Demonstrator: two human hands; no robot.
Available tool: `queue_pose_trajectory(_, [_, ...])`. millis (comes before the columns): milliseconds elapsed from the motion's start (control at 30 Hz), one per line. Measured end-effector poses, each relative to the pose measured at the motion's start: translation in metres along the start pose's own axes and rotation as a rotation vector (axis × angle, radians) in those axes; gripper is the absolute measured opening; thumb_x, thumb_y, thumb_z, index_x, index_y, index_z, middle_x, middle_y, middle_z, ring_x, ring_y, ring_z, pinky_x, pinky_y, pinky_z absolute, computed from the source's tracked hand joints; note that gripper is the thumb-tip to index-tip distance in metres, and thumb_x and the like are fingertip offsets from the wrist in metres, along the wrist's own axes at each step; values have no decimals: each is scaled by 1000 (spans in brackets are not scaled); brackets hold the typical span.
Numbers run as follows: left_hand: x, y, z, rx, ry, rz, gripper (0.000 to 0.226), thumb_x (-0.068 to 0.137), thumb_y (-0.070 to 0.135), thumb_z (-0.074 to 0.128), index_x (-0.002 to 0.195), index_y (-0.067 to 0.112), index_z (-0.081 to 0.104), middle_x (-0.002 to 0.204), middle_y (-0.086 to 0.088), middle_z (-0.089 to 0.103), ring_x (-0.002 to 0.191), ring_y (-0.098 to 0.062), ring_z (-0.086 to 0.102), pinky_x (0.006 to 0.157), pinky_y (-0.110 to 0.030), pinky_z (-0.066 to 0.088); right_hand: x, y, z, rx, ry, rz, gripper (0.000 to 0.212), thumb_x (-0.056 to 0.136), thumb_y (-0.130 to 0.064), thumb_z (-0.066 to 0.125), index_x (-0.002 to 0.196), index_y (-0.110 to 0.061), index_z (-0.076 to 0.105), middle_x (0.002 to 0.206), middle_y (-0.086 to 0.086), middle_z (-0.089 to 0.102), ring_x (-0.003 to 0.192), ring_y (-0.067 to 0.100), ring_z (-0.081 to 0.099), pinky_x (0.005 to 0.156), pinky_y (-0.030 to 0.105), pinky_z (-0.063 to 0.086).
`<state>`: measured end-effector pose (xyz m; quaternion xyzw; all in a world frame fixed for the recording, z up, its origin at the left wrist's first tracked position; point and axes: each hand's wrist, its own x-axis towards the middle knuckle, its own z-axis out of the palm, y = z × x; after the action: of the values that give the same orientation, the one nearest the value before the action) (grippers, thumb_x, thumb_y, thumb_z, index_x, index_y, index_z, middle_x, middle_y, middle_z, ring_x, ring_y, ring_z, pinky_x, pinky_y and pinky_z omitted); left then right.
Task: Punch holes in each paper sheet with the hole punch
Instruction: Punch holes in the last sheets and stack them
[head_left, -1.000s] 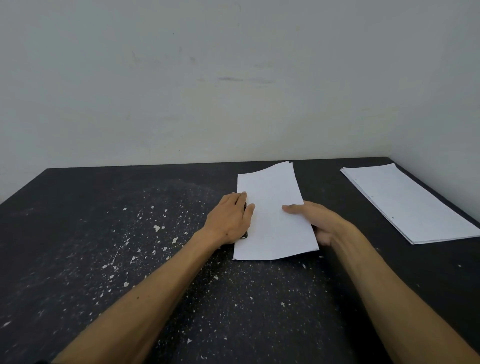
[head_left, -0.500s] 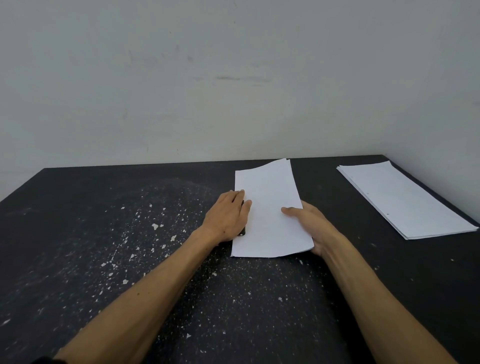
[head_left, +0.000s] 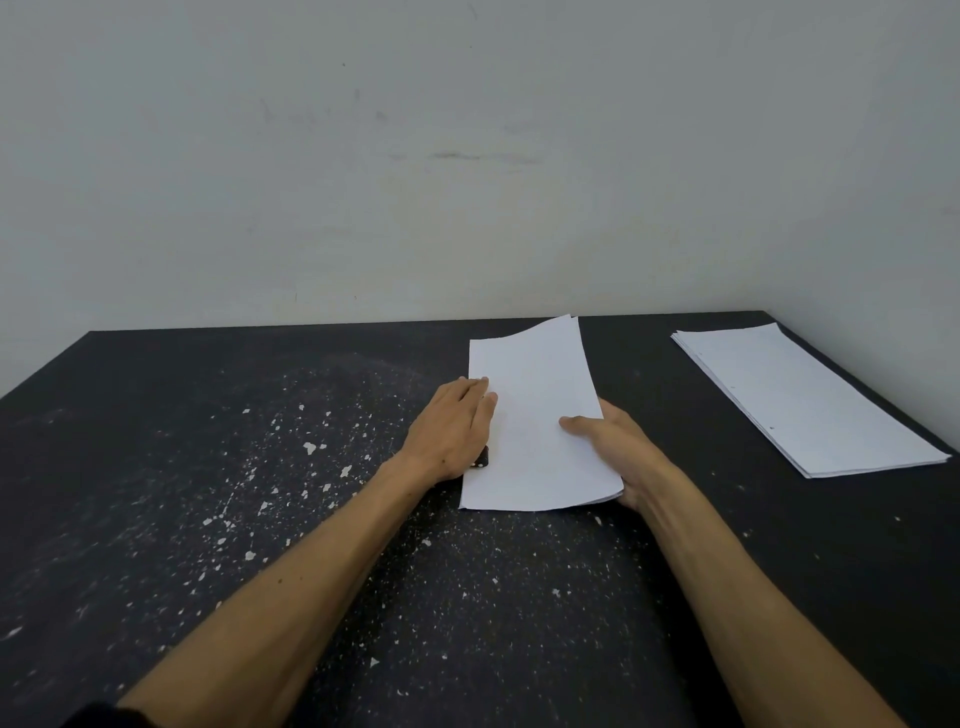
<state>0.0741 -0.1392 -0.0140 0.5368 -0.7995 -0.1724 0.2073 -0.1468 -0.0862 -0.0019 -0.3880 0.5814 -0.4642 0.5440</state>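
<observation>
- Head view shows my left hand lying flat over the small black hole punch, fingers straight and together; only one dark corner of the punch peeks out beside the hand. I judge the palm is there to press the lever down.
- Thin white paper sheaf has its left long edge right against the hole punch, presumably fed into the slot, though the hand hides that.
- My right hand grips the opposite edge of the sheaf, thumb on top and fingers curled beneath. I judge this keeps the paper square to the hole punch and stops it sliding during the press.
- Far corner of the sheaf, away from the hole punch, curls up slightly off the dark speckled tabletop.
- Well to the right of the hole punch, beyond the right hand, lies a flat white stack of sheets. Small dots along its near long edge look like holes, so I take it as the finished pile, kept apart to avoid mixing.
- White flecks scatter over the tabletop to the left of and nearer than the hole punch.
</observation>
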Motion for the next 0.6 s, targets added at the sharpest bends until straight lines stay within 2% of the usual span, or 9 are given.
queue_pose_trajectory(300, [0, 2, -1, 11, 9, -9, 58, 109, 43, 21, 157, 13, 36, 160, 0, 39, 149, -18, 28, 122, -39, 28, -6, -5, 4, -81, 11, -53, 31, 102, -11, 58, 128, -25, 66, 119, -2, 77, 107, 25, 74, 91, 44, 60])
queue_pose_trajectory(500, [0, 5, -6, 70, -42, -1, 57, 109, 43, 22, 156, 12, 36, 158, -3, 40, 147, -22, 30, 120, -42, 31, -12, -17, 0, -177, -12, -78, 25, 101, -11, 61, 121, -26, 65, 114, -5, 75, 100, 18, 73, 73, 31, 57])
queue_pose_trajectory(600, [0, 6, -7, 65, -51, -5, 56, 109, 42, 22, 154, 12, 37, 157, -4, 41, 147, -23, 31, 119, -41, 31, -12, -19, 0, -179, -15, -69, 24, 100, -9, 63, 120, -23, 66, 112, -4, 75, 96, 17, 74, 69, 30, 57])
